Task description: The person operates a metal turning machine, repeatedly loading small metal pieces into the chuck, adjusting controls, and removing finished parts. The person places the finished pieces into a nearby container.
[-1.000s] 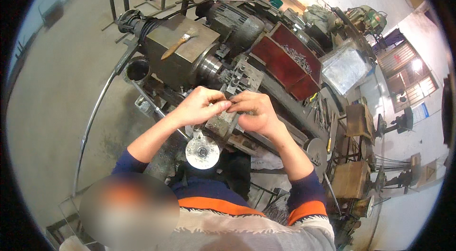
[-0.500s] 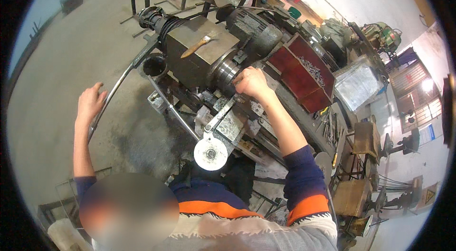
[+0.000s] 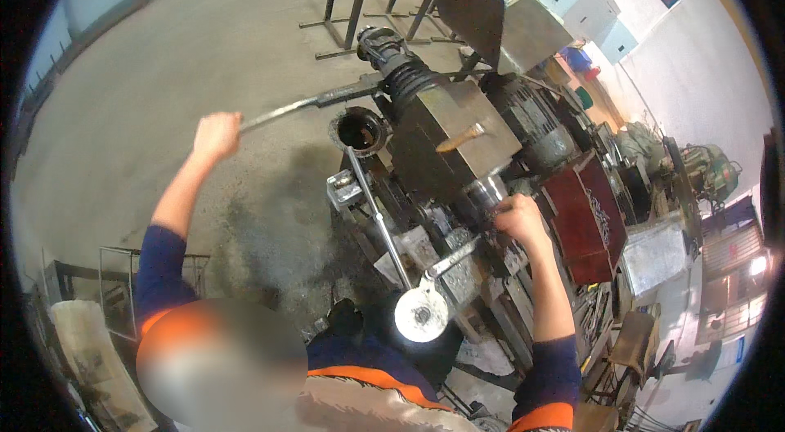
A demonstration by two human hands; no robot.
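Note:
At the left, my left hand [image 3: 217,135] is closed in a fist around the end of a long metal lever [image 3: 282,111]. That lever runs to the back end of the spindle on a small lathe [image 3: 425,134]. My right hand [image 3: 521,219] is at the front of the lathe's shiny round chuck [image 3: 488,189], fingers curled together. Whatever those fingers hold is hidden. A brush with a wooden handle [image 3: 460,138] lies on top of the headstock. Nearer to me are a pale round disc [image 3: 421,313] and a silver bar [image 3: 380,223] reaching to it.
Right of the chuck stands a dark red box [image 3: 576,223] with small metal parts. Behind the headstock is a ribbed motor [image 3: 536,125]. A bent sheet-metal guard [image 3: 466,11] and metal stands [image 3: 352,3] are farther back. Tools [image 3: 601,317] lie at the right.
My left hand, open and apart from the lever before, has closed on its end, and the lever has swung outward. My right hand stays at the chuck. The view has shifted, moving the lathe rightward and down.

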